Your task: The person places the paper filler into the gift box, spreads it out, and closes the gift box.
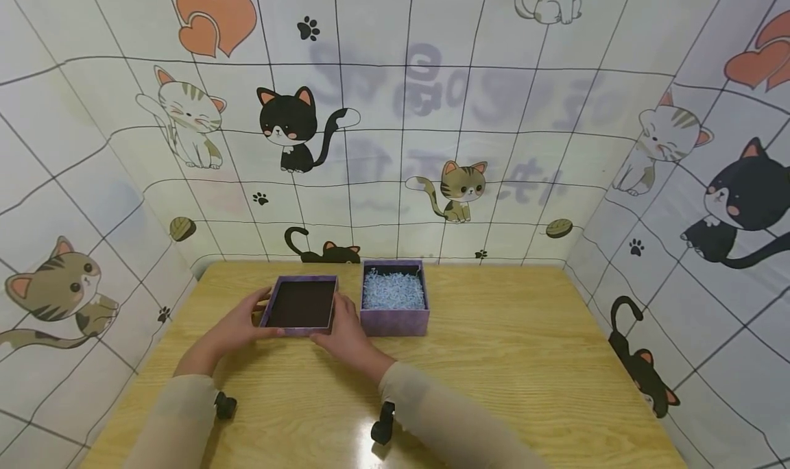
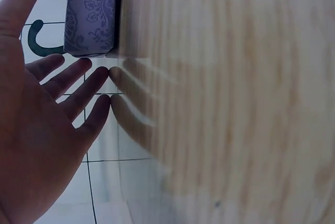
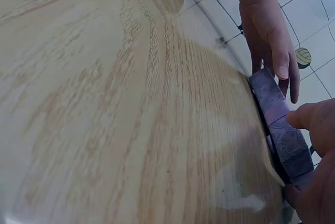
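A shallow purple box lid [image 1: 302, 304] faces dark-inside-up at the table's left, between both hands. My left hand [image 1: 237, 321] grips its left end, thumb at the front side and fingers spread round the corner. In the left wrist view, the fingertips [image 2: 107, 73] lie right at the patterned lid side [image 2: 91, 14], close to the tabletop. My right hand [image 1: 345, 332] holds the right end, its thumb on the front side in the right wrist view. Beside that hand stands a purple box [image 1: 395, 323] filled with pale blue paper shreds [image 1: 393, 291].
The wooden table [image 1: 512, 359] meets a cat-print tiled cloth [image 1: 382, 201] at the back and both sides. A black strap piece [image 1: 225, 406] sits by the left sleeve, another black piece [image 1: 382, 424] by the right sleeve.
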The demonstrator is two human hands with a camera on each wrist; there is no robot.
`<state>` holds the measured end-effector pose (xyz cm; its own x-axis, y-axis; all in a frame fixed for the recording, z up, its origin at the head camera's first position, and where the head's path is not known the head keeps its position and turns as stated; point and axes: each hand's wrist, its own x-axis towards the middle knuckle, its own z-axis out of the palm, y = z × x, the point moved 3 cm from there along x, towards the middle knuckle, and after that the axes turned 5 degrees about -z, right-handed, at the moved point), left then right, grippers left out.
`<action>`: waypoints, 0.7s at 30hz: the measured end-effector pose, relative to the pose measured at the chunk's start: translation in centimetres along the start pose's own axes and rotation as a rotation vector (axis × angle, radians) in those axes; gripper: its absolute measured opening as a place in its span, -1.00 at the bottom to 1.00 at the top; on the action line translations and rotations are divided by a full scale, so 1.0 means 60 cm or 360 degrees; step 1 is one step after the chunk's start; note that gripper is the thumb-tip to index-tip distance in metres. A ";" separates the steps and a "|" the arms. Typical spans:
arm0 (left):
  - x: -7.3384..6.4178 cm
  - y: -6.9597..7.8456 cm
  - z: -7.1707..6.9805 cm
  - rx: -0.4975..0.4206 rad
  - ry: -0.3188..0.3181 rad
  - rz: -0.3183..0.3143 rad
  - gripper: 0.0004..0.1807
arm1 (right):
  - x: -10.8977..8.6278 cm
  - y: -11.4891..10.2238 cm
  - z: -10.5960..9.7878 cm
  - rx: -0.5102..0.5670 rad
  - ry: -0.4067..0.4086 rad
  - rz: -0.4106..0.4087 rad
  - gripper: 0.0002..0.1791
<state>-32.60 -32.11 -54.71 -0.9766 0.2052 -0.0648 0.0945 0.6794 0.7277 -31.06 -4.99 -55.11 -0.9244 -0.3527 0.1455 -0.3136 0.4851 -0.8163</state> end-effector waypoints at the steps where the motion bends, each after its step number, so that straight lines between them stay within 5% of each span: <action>1: 0.000 -0.001 0.000 0.0003 -0.0005 0.0001 0.30 | 0.003 0.004 0.004 0.0013 0.0016 0.0003 0.20; 7: -0.001 -0.012 0.000 -0.0020 -0.0038 0.0024 0.28 | 0.021 0.029 0.029 0.0101 0.0127 0.0017 0.19; 21: -0.006 -0.015 -0.001 -0.0209 -0.0068 0.0007 0.18 | 0.016 0.016 0.028 0.0183 0.0171 0.0049 0.06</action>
<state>-32.33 -32.83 -55.30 -0.9668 0.2398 -0.0886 0.0697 0.5810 0.8109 -31.91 -6.20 -56.71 -0.9530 -0.2483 0.1735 -0.2635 0.3974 -0.8790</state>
